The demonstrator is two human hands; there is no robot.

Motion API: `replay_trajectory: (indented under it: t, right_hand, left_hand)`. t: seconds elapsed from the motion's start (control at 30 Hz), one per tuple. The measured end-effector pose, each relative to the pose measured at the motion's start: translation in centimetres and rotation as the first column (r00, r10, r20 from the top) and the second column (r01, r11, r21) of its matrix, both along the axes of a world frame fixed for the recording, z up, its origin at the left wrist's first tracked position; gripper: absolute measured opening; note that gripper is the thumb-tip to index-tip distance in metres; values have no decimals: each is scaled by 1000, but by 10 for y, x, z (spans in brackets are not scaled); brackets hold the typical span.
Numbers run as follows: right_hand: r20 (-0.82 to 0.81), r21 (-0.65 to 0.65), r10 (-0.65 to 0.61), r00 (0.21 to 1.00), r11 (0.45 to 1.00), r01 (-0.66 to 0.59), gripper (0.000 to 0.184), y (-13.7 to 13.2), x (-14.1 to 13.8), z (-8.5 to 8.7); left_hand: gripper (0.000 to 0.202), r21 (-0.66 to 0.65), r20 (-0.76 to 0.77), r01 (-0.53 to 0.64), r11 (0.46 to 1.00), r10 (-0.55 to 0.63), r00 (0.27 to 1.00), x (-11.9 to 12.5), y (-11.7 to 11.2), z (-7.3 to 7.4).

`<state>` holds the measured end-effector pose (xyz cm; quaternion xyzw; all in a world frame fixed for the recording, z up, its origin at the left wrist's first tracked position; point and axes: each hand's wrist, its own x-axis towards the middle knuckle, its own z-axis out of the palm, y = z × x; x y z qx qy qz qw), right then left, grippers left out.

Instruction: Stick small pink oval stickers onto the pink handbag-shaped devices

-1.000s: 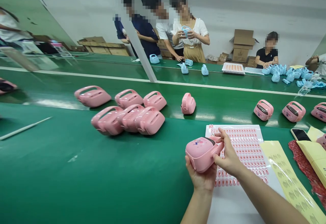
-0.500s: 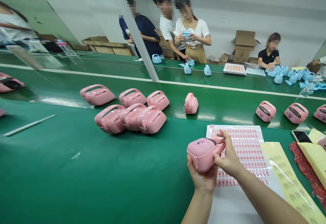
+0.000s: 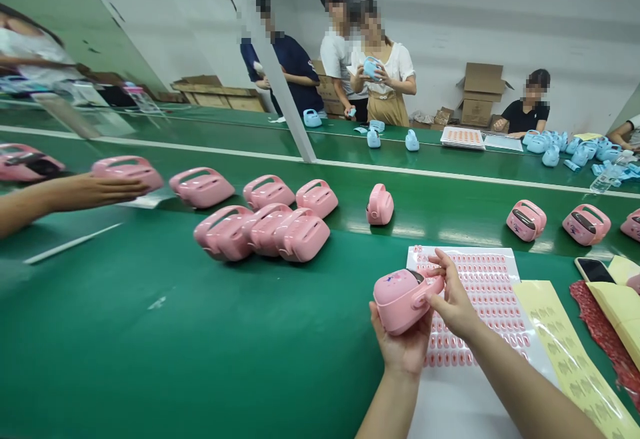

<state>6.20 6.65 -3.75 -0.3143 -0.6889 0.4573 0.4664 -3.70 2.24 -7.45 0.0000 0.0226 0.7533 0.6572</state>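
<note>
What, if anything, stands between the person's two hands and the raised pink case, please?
Nothing visible does: the left hand supports the pink case from below, and the right hand is at its handle.

Thirteen pink handled devices (image 3: 201, 192) show: two at left, six clustered, one alone, three at right, one held. One smartphone (image 3: 594, 271), one white stick (image 3: 73, 244); heaped blue devices (image 3: 551, 156) overlap too much to count.
</note>
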Motion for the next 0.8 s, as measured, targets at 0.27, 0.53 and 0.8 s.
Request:
replay_trajectory:
  t: [0.27, 0.53, 0.8]
  right_hand:
    - [134, 29, -86, 987, 996, 83, 88, -7, -7, 7]
    - [52, 156, -88, 995, 985, 79, 74, -5, 2, 3]
    - [251, 659, -85, 964, 744, -106, 71, -16, 7, 16]
  left_hand:
    - [48, -24, 70, 59, 998, -57, 996, -3, -1, -11]
    - [49, 1, 50, 40, 999, -40, 998, 1, -2, -3]
    - [46, -236, 91, 3, 972, 19, 996, 2, -4, 12]
